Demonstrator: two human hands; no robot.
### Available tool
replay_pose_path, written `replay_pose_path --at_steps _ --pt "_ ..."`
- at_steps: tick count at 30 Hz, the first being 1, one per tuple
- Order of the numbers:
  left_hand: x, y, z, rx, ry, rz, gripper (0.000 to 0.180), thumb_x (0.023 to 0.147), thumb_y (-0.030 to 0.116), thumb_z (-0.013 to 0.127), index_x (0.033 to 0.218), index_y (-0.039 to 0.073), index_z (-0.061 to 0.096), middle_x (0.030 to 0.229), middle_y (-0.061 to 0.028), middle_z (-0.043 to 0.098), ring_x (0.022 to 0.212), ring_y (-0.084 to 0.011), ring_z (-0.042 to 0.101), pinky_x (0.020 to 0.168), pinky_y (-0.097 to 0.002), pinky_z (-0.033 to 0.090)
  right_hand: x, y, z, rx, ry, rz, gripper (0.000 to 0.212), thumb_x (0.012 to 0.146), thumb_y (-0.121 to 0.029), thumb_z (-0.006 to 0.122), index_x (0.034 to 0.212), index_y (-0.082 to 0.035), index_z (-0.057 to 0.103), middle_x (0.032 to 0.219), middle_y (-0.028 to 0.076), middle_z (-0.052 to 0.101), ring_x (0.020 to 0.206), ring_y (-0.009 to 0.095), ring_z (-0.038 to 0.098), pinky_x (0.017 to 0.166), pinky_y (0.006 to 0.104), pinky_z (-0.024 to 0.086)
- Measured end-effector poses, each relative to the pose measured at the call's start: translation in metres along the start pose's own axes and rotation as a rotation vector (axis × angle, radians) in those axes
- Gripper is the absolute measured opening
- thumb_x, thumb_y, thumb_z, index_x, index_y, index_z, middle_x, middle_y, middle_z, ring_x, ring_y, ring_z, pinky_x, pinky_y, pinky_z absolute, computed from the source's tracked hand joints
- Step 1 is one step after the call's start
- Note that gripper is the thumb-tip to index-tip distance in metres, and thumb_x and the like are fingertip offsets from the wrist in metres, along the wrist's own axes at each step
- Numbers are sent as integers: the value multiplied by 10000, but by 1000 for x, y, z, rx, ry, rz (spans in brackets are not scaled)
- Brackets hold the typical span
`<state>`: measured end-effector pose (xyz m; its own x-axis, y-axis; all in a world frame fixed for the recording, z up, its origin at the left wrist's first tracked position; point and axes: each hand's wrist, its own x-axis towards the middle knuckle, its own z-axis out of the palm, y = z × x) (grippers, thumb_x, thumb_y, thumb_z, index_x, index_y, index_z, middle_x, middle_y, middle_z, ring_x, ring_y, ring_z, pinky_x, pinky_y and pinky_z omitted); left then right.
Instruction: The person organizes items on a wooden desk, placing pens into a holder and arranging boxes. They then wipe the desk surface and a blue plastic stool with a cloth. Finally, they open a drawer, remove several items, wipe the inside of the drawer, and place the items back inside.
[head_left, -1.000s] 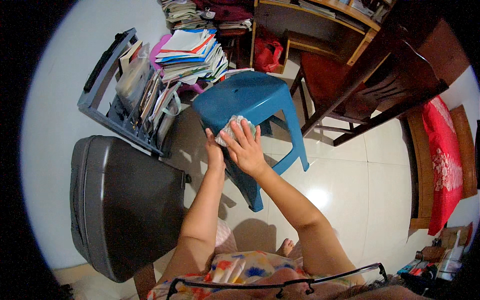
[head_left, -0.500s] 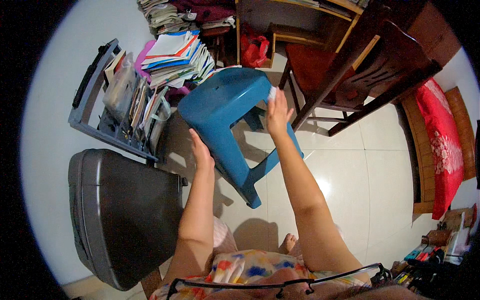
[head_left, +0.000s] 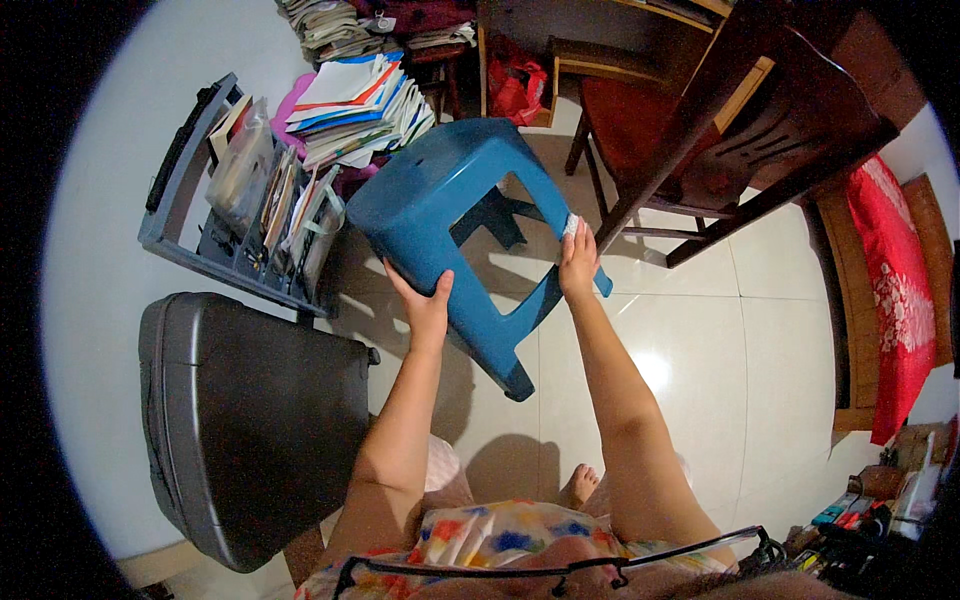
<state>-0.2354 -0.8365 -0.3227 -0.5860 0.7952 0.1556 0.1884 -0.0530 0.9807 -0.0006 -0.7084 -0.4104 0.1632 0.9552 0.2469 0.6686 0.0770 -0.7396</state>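
Observation:
A blue plastic stool [head_left: 425, 195] is tilted in front of me, its seat toward the left and its legs pointing toward the lower right. My left hand [head_left: 424, 305] grips the near leg at the seat end, thumb on the outer face and fingers round the edge. Against the far right leg presses my right hand [head_left: 578, 262], its fingers closed on a white wad [head_left: 572, 226] that looks like tissue or cloth. Most of that wad is hidden under the fingers.
A dark suitcase [head_left: 265, 420] stands at the left, below a grey rack [head_left: 225, 265] of papers. Behind the stool is a stack of papers [head_left: 350, 110]. A wooden chair [head_left: 640, 120] stands at the far right, with a red cloth [head_left: 890, 290] beyond it.
My right hand has slid with the white wad down the stool's leg, away from the seat. My left thumb now lies across the near leg. The stool has tilted slightly.

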Motion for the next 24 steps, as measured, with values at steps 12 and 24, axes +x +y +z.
replay_pose_path --at_steps 12,24 --pt "13 -23 -18 5 -96 50 1155 756 411 781 1515 73 -21 1509 -252 224 1324 -382 357 1079 -473 308 15 24 18 7 89 -128 502 998 -334 367 1424 -71 389 1447 190 400 1323 368 372 1058 515 302" --pt "15 -24 -52 57 -95 -22 1086 775 383 768 1526 83 42 1513 -212 262 1343 -351 344 1101 -431 278 58 -170 3 101 64 -396 501 977 -353 444 1435 -158 386 1416 193 413 1258 394 426 1069 524 292"
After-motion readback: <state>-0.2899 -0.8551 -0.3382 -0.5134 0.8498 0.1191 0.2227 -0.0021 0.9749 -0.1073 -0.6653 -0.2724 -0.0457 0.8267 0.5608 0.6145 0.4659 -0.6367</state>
